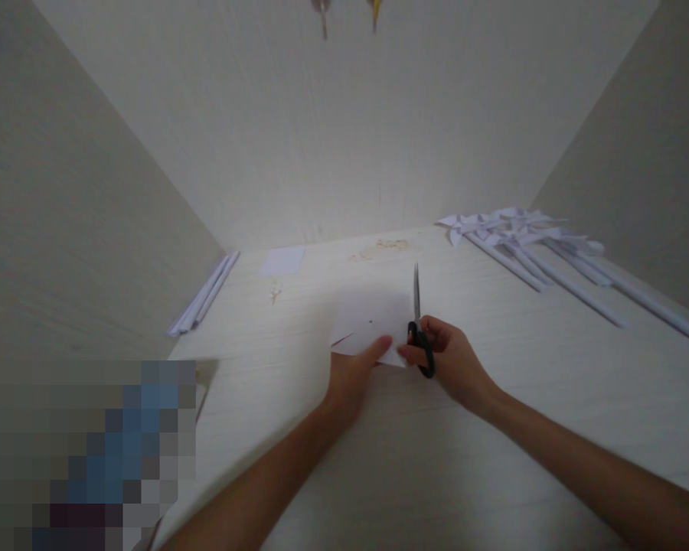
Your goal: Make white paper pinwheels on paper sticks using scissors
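Note:
My left hand [353, 375] grips a white paper square [373, 317] by its near edge, thumb on top and fingers underneath. The paper has a slit near its left corner and a small dark dot at its middle. My right hand [448, 356] holds black-handled scissors [418, 321] just beside the paper's right edge. The blades point away from me and look closed. My right thumb is close to the paper's near right corner; I cannot tell whether it touches.
Rolled white paper sticks [204, 295] lie at the table's left edge. A flat white paper sheet [283, 261] and small pale scraps [393, 245] are near the back wall. Several paper pinwheels [511, 229] on sticks lie at the back right. Walls enclose three sides.

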`<state>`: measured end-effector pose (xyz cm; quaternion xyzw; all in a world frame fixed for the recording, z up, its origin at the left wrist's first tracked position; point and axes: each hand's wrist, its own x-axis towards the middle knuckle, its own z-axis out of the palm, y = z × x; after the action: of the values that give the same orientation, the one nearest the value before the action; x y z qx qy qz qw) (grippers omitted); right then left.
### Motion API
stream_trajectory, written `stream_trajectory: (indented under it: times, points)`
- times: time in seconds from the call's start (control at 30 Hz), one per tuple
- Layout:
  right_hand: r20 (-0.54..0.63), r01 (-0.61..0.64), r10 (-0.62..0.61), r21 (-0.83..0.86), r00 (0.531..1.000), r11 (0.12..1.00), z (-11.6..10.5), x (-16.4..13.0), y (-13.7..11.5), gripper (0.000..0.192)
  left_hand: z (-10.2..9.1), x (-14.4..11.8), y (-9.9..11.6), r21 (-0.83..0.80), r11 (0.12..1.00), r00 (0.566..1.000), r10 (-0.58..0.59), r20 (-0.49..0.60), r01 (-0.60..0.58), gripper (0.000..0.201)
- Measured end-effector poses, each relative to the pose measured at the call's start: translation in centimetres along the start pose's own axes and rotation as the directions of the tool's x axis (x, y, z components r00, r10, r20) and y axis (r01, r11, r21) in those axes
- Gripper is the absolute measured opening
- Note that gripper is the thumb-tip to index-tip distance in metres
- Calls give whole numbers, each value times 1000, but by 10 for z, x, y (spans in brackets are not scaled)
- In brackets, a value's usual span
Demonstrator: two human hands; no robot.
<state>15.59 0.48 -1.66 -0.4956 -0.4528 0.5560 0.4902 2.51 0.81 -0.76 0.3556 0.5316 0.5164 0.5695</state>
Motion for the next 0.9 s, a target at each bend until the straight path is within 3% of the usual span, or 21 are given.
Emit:
stream_trajectory:
  times: [0.2,0.37,0.7,0.9]
  points:
    - [49,-52,47,96,998,994,-4,2,1,26,3,0,0,138,990,999,35,-13,-33,17]
    - [101,-87,72,151,992,985,-4,0,2,28,3,1,-5,93,995,994,43,-96,-34,21]
    - [72,10,-18,113,997,994,-2,-1,0,31,5,-1,-2,158,987,983,40,-179,-11,19]
    - [-15,19,-17,144,1000,989,-3,1,3,32,5,-2,-4,179,982,989,87,-123,-64,14]
